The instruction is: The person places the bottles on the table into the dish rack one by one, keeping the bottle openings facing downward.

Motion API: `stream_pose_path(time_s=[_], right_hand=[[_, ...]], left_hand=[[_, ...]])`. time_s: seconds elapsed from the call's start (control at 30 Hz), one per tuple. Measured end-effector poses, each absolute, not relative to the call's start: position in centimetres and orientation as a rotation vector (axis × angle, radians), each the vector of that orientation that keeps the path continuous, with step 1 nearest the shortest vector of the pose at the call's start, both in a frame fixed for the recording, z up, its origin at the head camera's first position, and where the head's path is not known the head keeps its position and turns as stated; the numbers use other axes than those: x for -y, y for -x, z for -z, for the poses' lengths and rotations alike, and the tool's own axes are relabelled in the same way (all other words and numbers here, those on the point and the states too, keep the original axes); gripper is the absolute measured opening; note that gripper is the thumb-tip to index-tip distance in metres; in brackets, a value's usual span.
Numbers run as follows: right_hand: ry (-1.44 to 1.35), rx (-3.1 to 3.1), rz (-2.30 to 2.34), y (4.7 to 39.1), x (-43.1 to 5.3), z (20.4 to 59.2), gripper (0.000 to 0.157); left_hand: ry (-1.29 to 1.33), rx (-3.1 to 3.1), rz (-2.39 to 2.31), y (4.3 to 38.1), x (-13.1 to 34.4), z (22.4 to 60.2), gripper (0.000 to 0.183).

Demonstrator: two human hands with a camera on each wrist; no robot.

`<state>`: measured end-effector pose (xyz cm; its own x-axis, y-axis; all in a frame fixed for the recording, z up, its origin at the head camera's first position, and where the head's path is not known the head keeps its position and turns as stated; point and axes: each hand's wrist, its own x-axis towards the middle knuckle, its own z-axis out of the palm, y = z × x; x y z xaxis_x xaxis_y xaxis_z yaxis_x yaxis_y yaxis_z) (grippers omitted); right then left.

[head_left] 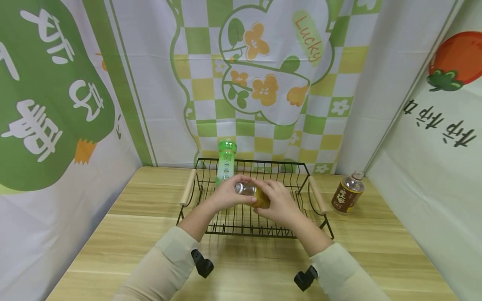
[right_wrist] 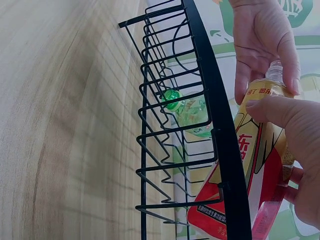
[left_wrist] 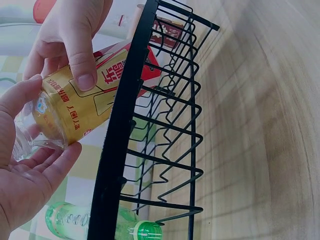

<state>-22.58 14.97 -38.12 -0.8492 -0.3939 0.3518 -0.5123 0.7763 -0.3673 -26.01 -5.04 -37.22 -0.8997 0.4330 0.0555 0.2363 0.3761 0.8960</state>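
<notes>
the left hand [head_left: 230, 194] pinches the neck end of a gold-and-red bottle [head_left: 262, 200], thumb on one side and fingers bent round the other, while the right hand [head_left: 280, 205] grips the body, its thumb pressed along the label and its fingers curled behind. the bottle slants between the two sets of fingers, neck toward the left ones and a little higher, base down past the right ones. below both hands' fingers spreads a black wire rack [left_wrist: 122, 125], its front rail passing between the left wrist camera and part of the bottle; whether the base touches the wires i cannot tell. just beyond the left fingers, inside the rack, a green bottle [head_left: 226, 162] stands cap-down. a wooden handle [head_left: 189, 187] lies out to the left of the left fingers, and another wooden grip [head_left: 318, 195] to the right of the right ones. farther right of those fingers, well apart, a brown-labelled bottle [head_left: 347, 195] stands on the wooden table [head_left: 147, 213]. a patterned cloth [head_left: 203, 42] hangs behind everything, beyond the fingers of both hands.
</notes>
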Motion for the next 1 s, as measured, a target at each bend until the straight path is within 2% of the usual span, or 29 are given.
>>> stream_pose_path(time_s=[0.3,0.77,1.0], right_hand=[[-0.684,2.697,-0.748,22.7,-15.3,38.0,0.085],[-0.332,2.551,-1.281,22.9,-16.4,37.8,0.076],[-0.226,2.446,-1.571,22.9,-16.3,38.2,0.073]], left_hand=[[-0.525,-2.423,-1.658,26.0,5.2,37.8,0.065],[-0.263,-2.438,-2.006,26.1,5.9,38.9,0.066],[-0.238,-2.418,-2.146,26.1,6.0,38.9,0.062]])
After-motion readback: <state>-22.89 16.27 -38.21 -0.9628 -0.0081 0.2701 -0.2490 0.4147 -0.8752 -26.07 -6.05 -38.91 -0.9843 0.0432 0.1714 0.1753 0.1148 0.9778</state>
